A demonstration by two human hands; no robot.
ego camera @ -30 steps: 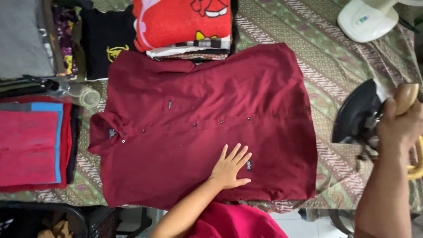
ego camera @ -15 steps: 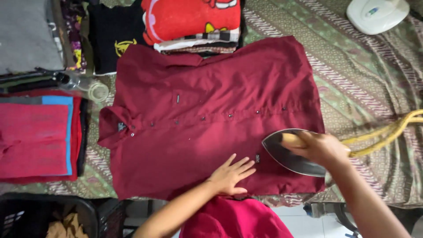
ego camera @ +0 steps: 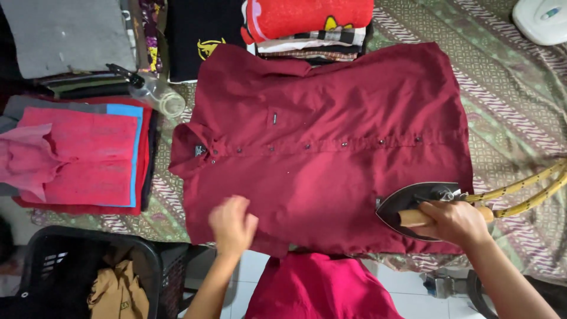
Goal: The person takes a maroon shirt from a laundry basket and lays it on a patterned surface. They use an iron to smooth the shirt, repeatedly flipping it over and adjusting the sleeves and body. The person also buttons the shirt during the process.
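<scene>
A dark red button-up shirt (ego camera: pixel 331 142) lies spread flat on a patterned cloth (ego camera: pixel 508 118), collar to the left. My right hand (ego camera: pixel 452 221) grips the wooden handle of a dark clothes iron (ego camera: pixel 413 204), which rests on the shirt's lower right hem. A yellow braided cord (ego camera: pixel 525 186) runs from the iron off to the right. My left hand (ego camera: pixel 232 225) sits at the shirt's near edge, lower left, fingers curled onto the fabric; whether it pinches the hem I cannot tell.
Folded clothes are stacked at the left (ego camera: pixel 82 156) and along the far edge (ego camera: pixel 307 23). A clear spray bottle (ego camera: pixel 155 94) lies by the collar. A black laundry basket (ego camera: pixel 88 274) stands lower left. A white appliance (ego camera: pixel 540 20) sits top right.
My right hand brought the iron from the right side down onto the shirt and slid it right along the hem. My left hand moved left along the near edge.
</scene>
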